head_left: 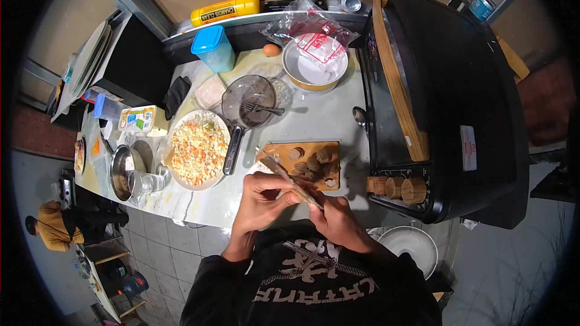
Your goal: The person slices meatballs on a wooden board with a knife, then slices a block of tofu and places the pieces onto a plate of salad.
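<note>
A long, flat, grey-brown strip [280,171], perhaps a smeared blade, slants between my two hands; its exact kind I cannot make out. My left hand [261,201] is closed on it, thumb and fingers pinching around its middle. At its lower right end, my right hand [339,222] grips it too. Just beyond the hands lies a wooden cutting board [281,148]. On the board are several round brown food pieces [313,163], with some pale cut faces showing. My hands hide part of the board's front edge.
Left of the board are a small pan [231,152] with a fork [263,108] and a plate of chopped food [197,149]. Behind stand a white bowl [291,66], an egg [271,50] and a blue-lidded container [216,53]. A large black oven [456,102] borders the right.
</note>
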The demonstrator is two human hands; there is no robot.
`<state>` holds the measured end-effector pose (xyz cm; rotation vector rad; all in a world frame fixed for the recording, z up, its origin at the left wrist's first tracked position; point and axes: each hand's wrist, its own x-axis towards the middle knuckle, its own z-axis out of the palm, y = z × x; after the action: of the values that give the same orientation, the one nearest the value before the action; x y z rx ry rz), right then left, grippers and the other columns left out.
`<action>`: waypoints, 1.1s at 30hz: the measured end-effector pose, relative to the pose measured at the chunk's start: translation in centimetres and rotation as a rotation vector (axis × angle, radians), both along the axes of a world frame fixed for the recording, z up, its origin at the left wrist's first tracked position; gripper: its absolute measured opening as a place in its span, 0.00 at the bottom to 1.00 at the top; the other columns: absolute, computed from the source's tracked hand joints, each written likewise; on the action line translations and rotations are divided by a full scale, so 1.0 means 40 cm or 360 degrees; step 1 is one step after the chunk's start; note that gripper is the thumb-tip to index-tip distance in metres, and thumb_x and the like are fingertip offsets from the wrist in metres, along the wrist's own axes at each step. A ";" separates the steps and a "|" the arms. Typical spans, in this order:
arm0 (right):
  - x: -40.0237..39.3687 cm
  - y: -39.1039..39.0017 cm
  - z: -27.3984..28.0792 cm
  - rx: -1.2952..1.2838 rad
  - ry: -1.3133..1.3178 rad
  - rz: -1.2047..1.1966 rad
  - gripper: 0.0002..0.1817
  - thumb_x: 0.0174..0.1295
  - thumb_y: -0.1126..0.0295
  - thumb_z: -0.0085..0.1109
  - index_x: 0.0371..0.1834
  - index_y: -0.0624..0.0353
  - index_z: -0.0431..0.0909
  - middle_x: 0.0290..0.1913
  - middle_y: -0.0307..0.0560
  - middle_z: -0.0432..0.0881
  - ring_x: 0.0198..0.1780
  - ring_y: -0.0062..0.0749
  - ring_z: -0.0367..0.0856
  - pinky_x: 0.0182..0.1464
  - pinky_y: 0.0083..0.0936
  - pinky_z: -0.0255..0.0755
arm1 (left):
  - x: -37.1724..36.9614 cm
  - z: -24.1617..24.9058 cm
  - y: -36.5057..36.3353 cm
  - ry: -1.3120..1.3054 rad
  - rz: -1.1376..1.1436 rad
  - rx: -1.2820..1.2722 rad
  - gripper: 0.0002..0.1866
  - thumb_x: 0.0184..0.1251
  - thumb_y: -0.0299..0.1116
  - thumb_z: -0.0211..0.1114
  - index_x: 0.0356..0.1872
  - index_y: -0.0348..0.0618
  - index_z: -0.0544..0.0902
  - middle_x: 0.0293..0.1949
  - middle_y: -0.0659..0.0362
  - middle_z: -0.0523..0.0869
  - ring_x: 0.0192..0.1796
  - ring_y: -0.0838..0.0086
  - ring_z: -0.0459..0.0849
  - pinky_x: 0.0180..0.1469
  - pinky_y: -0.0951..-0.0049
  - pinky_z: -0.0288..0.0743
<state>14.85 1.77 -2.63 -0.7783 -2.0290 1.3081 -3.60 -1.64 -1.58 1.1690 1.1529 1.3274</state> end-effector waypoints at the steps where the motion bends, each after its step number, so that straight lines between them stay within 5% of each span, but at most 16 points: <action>1: -0.004 0.000 0.007 -0.0018 0.0081 -0.0076 0.11 0.62 0.75 0.56 0.46 0.66 0.74 0.27 0.60 0.78 0.29 0.57 0.79 0.30 0.42 0.72 | 0.013 -0.012 -0.003 -0.0261 -0.0001 -0.0053 0.12 0.57 0.31 0.72 0.36 0.31 0.84 0.35 0.47 0.88 0.40 0.59 0.87 0.49 0.60 0.80; 7: -0.004 0.004 -0.013 0.0125 0.0144 -0.0056 0.10 0.62 0.76 0.56 0.45 0.67 0.75 0.28 0.60 0.79 0.30 0.58 0.80 0.31 0.42 0.73 | 0.116 -0.052 -0.011 -0.0936 0.0206 0.0043 0.15 0.64 0.39 0.68 0.34 0.33 0.83 0.36 0.50 0.86 0.44 0.60 0.85 0.52 0.59 0.75; 9: -0.001 0.000 -0.020 0.0160 0.0100 -0.0045 0.10 0.61 0.76 0.56 0.45 0.68 0.74 0.29 0.60 0.79 0.30 0.58 0.80 0.31 0.42 0.73 | 0.113 -0.062 -0.014 -0.0956 0.0162 0.0183 0.10 0.64 0.30 0.66 0.35 0.29 0.84 0.40 0.43 0.86 0.47 0.57 0.85 0.53 0.59 0.77; 18: 0.014 0.012 0.034 0.0096 -0.0085 0.0119 0.08 0.62 0.74 0.56 0.38 0.69 0.71 0.24 0.59 0.76 0.26 0.58 0.77 0.27 0.42 0.69 | -0.017 0.019 0.022 0.0117 -0.0189 0.0318 0.05 0.58 0.27 0.68 0.33 0.37 0.88 0.34 0.52 0.89 0.47 0.58 0.87 0.64 0.51 0.68; 27: 0.033 -0.005 0.028 0.0351 -0.0288 0.0274 0.18 0.59 0.70 0.62 0.47 0.71 0.71 0.26 0.58 0.79 0.28 0.52 0.82 0.27 0.38 0.74 | -0.042 0.056 0.028 0.0261 -0.0438 0.0426 0.07 0.56 0.27 0.64 0.31 0.35 0.87 0.32 0.55 0.89 0.46 0.60 0.88 0.61 0.55 0.73; 33: 0.022 -0.004 0.016 0.0530 -0.0221 0.0163 0.23 0.58 0.70 0.63 0.53 0.72 0.71 0.36 0.59 0.80 0.29 0.47 0.83 0.29 0.33 0.77 | 0.062 -0.091 -0.028 -0.1303 -0.0035 0.0086 0.08 0.58 0.26 0.70 0.28 0.31 0.81 0.32 0.45 0.86 0.47 0.51 0.85 0.60 0.50 0.73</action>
<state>15.71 1.60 -1.97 -0.6314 -2.3449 0.9528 -1.14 -2.77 -5.20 0.5531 0.5033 1.6019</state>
